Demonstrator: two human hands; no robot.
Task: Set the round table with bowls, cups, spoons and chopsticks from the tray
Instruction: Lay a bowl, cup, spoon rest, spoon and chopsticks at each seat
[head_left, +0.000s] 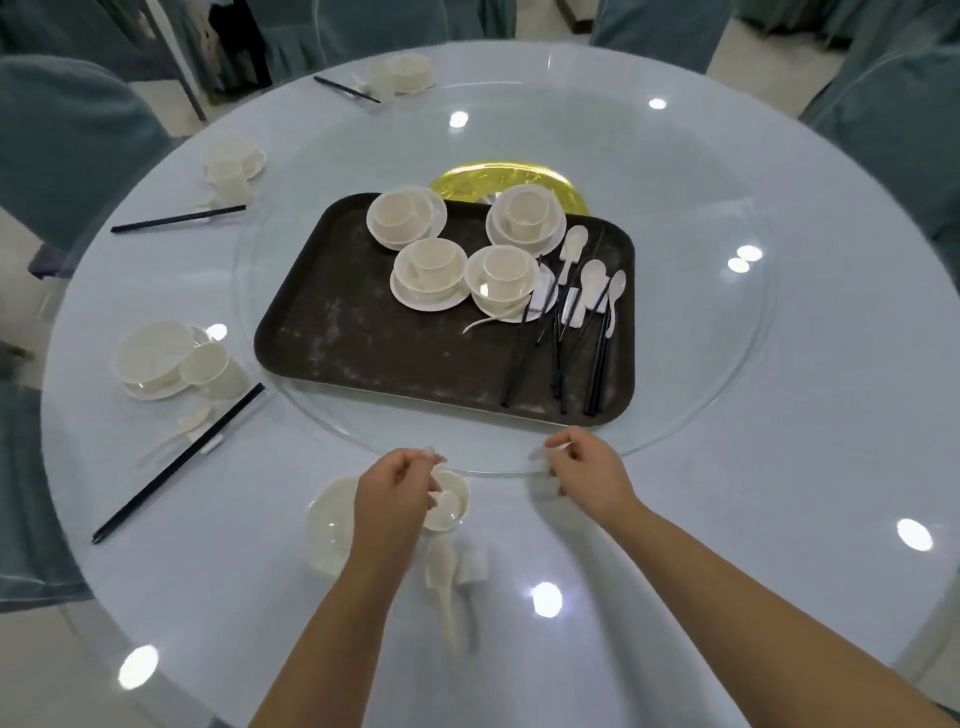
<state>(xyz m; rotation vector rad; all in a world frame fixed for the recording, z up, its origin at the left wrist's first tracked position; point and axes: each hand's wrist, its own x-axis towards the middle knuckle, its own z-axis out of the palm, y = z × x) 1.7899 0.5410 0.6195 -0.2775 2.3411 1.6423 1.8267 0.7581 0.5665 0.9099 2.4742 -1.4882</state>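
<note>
White ceramic spoon (445, 597) laid near small white cup (451, 501); left hand (397, 488) fingers curled at cup, steadying placement; right hand (584, 473) curled, contents unclear.

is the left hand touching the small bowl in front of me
Touching. The head view shows the left hand over the small bowl, its curled fingers lying on the near rim with no gap visible, though motion blur softens the fingertips.

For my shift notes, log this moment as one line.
Stage: fourth setting underway | left hand: over small bowl | right hand: curled, contents unclear | tray: four stacks left
</note>
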